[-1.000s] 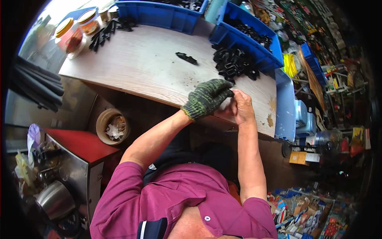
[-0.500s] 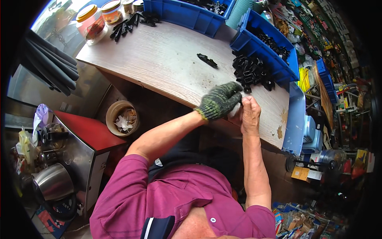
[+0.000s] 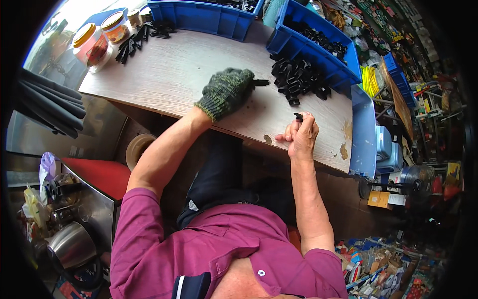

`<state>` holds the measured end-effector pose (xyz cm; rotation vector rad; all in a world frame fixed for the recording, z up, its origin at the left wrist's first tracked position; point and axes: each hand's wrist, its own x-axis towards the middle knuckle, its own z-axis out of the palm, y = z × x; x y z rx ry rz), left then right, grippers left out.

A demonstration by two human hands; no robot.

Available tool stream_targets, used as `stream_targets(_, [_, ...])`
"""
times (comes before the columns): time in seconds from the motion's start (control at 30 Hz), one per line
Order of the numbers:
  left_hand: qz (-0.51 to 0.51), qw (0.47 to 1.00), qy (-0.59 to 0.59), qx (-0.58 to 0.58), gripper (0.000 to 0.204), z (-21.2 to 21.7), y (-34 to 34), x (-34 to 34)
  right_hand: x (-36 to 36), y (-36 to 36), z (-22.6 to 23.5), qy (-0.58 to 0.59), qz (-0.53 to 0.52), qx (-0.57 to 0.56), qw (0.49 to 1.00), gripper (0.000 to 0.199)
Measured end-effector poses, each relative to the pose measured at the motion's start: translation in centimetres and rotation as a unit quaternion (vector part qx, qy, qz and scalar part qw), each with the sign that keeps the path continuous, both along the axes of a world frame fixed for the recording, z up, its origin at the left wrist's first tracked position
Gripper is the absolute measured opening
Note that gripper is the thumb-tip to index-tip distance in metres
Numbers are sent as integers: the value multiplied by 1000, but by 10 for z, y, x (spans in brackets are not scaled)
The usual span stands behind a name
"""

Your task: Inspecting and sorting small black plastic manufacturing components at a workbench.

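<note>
My left hand (image 3: 226,94), in a dark green knitted glove, is closed over the near middle of the table (image 3: 189,65). A narrow black plastic piece (image 3: 261,82) sticks out past its fingers on the right; the rest is hidden by the glove. My bare right hand (image 3: 303,135) is held above the table's right part, thumb and forefinger pinching a small black plastic clip (image 3: 298,117). Just beyond that hand lies a heap of black plastic clips (image 3: 298,79), loose and jumbled against a blue bin.
Two blue bins (image 3: 204,21) (image 3: 313,47) with black parts stand along the far side. Lidded jars (image 3: 91,46) and several long black pieces (image 3: 132,46) sit far left. A waste bucket (image 3: 135,149) is below the table's front edge.
My left hand has moved left, away from my right hand, and closed on the black piece that lay alone on the table. A small clip now shows in my right fingers. The view has shifted.
</note>
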<state>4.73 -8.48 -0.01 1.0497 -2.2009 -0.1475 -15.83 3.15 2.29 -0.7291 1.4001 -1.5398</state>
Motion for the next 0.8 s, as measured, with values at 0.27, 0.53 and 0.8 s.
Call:
stream_targets(0.27, [-170,942,221,185,23,3,80,-47,11,1,11,-50,-119,-5,992,33])
stream_targets(0.53, [-126,926,240,262,23,1,82,-68,-5,1,-11,11,-68,-46,997,30])
stream_targets(0.8, [-85,907,340,236,35,0,98,-106,-6,6,-15,138,-97,-82,982,24])
